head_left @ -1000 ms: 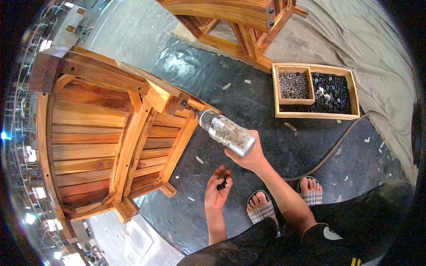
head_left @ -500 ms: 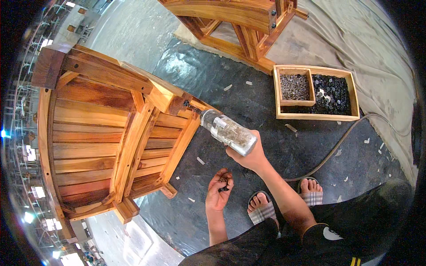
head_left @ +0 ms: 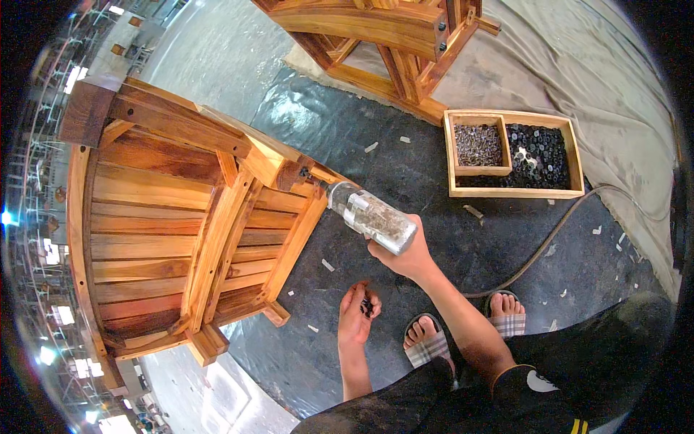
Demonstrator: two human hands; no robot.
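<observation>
Well, closest to me, my left hand is half curled, its fingers cupped over some small dark hardware; how many pieces sit there I cannot tell. My right hand is wrapped around the silver power tool, fingers bent about a grip that the hand itself hides, and the tool slants forward and to the left. Its nose points at the end of a thick wooden beam on the slatted wooden piece to my left, where a dark fastener head shows. I'd judge this one only partly in, as it seems to stand proud; whether the nose is seated on it is too small to tell. Along the rails I see dark holes that look unfilled, so more seems left here. Over to the right, the wooden tray holds plenty of small metal fasteners in its little compartment and black round pieces beside them. Farthest off, the other wooden frame carries two dark bolt heads at its end, so that joint looks done.
</observation>
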